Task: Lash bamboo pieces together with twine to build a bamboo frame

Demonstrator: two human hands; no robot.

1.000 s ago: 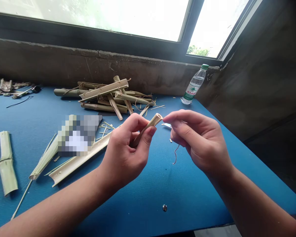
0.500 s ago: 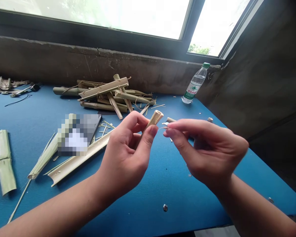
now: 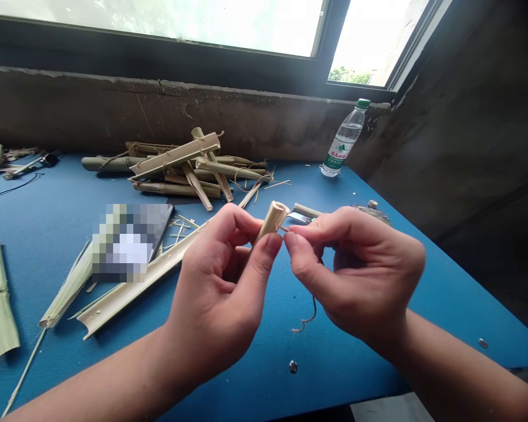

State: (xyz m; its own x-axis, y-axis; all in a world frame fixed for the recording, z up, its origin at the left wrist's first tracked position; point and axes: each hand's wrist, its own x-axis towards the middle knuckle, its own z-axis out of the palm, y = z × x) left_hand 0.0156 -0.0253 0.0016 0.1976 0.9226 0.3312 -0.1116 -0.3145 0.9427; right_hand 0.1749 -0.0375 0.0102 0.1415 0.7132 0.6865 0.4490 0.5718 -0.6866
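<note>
1 pale hollow bamboo tube (image 3: 271,221)

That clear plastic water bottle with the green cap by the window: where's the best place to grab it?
Around the smooth middle of the clear plastic water bottle, coming from the near side. It stands close to the concrete sill with the dark wall to its right, so the hand has room only from the blue tabletop side.

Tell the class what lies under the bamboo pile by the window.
The bamboo pile rests on the blue tabletop; the pieces cover the surface directly beneath them, so nothing else there can be seen.
</note>
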